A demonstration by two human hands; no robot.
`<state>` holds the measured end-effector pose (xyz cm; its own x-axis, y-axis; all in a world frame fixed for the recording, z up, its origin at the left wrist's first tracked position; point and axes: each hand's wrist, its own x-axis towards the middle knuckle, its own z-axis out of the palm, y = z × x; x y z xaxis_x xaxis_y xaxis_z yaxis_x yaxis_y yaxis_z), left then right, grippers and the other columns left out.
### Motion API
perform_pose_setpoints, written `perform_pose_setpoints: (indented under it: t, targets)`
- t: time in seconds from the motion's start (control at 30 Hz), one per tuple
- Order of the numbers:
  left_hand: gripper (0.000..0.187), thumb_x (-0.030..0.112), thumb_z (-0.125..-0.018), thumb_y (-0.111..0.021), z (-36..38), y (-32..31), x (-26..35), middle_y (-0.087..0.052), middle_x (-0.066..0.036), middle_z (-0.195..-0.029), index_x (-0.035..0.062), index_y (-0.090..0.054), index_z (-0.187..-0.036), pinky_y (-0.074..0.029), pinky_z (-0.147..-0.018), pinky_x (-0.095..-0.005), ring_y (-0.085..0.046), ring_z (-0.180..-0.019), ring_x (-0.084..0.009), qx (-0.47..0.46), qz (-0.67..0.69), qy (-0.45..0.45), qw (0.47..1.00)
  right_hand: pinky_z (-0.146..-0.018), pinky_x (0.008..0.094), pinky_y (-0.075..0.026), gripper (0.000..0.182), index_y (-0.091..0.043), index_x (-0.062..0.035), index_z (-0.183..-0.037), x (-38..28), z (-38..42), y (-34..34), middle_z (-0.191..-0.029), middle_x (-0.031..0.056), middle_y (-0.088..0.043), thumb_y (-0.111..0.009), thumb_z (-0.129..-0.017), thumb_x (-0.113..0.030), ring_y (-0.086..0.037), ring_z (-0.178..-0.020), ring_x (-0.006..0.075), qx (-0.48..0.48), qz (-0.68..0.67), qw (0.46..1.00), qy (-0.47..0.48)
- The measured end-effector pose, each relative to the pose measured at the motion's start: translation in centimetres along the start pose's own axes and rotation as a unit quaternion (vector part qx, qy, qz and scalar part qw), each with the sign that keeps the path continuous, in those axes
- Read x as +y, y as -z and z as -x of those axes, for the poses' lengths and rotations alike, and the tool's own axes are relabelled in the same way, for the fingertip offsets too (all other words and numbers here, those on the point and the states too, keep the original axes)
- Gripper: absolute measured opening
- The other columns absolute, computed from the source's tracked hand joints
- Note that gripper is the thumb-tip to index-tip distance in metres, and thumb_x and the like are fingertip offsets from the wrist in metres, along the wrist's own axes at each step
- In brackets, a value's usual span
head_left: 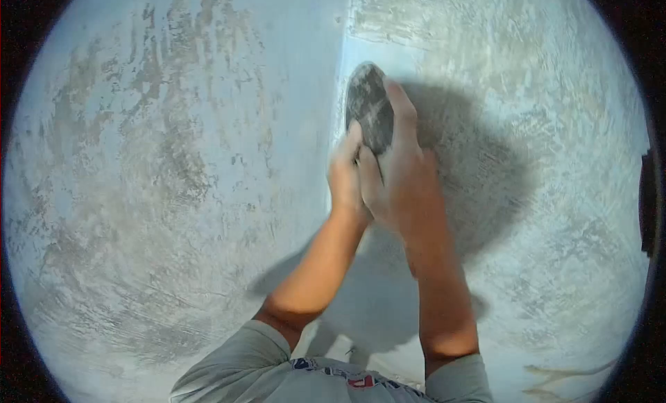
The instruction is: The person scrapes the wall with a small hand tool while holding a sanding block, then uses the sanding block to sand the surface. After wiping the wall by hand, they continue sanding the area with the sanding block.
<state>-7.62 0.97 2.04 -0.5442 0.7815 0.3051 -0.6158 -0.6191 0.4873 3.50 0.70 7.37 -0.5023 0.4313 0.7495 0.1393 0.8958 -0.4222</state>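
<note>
A dark, flat oval pad [370, 101], smeared with pale dust, is held up close to the wall [479, 49], just right of a vertical corner line. My right hand [408, 170] grips its right side, with one finger stretched along the edge toward the top. At the pad's lower left, my left hand [345, 177] closes on it with the thumb on the near face. Both hands look dusty and are close together, wrists nearly side by side. The pad's exact kind is not clear from this view.
Left of the corner line another pale blue surface [291, 146] carries rough grey-brown patches. A broad shadow [479, 167] of my hands and arms falls on the right. Thin cord-like strands [565, 372] lie at the lower right. A dark object [648, 202] stands at the right edge.
</note>
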Motion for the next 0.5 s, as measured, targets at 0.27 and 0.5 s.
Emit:
perform_pose_setpoints:
  t: [0.27, 0.5]
  targets:
    - [0.052, 0.041, -0.11, -0.062, 0.9, 1.1, -1.2, -0.067, -0.014, -0.132, -0.0017, -0.062, -0.138, -0.053, -0.103, -0.0397, -0.065, -0.118, -0.0254, 0.011, -0.024, -0.025, 0.999, -0.059, 0.0476, -0.061, 0.085, -0.017, -0.0052, -0.169, 0.5, 1.6, -0.6, -0.072, 0.0227, -0.071, -0.066, -0.1, -0.006, -0.074, -0.062, 0.0382, 0.009, 0.003, 1.0, -0.003]
    - [0.047, 0.038, -0.112, -0.059, -0.8, 1.1, 0.8, -0.069, -0.011, -0.13, -0.0002, -0.063, -0.139, -0.054, -0.103, -0.0394, -0.066, -0.115, -0.0235, -0.044, 0.038, 0.011, 0.998, -0.071, 0.0493, -0.062, 0.084, -0.019, -0.0105, -0.17, -0.3, -0.7, -1.2, -0.09, 0.0261, -0.076, -0.063, -0.099, -0.003, -0.076, -0.072, 0.042, -0.001, 0.003, 1.0, -0.023]
